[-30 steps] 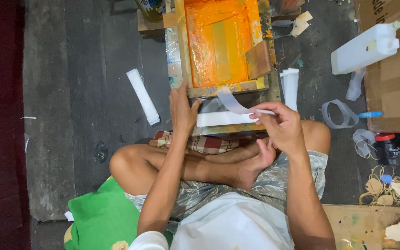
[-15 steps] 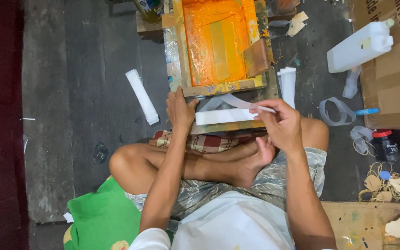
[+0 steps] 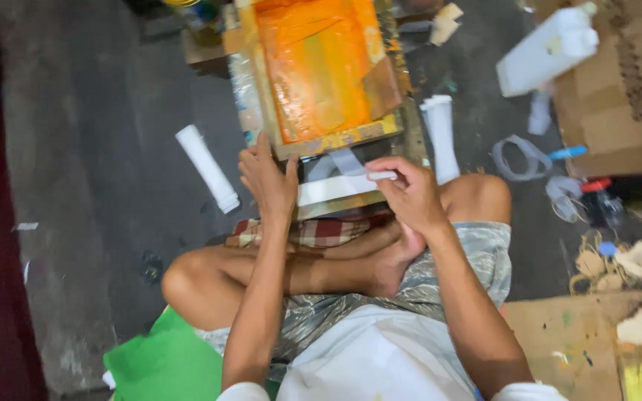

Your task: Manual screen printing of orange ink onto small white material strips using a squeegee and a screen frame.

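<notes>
You sit cross-legged on the grey floor [image 3: 91,148]; a wooden frame [image 3: 336,137] full of orange ink lies in front of your knees, tilted a little; just below its near edge lies a long white strip [image 3: 332,189] on a small board [image 3: 339,204]. Your left hand [image 3: 267,178] rests flat at the left end of the strip, fingers close together and pointing up at the frame, thumb out to the side; your right hand [image 3: 409,194] sits at the right end, its thumb and first finger pinching a thin clear tape [image 3: 351,162] that curves up from the strip toward the frame. A white roll [image 3: 207,168] lies on the floor left of your left hand; another white roll [image 3: 440,134] lies right of the frame; a white jug [image 3: 548,52] sits near the far right corner beside a cardboard box [image 3: 626,96]; a green cloth [image 3: 165,364] lies by your left knee.
</notes>
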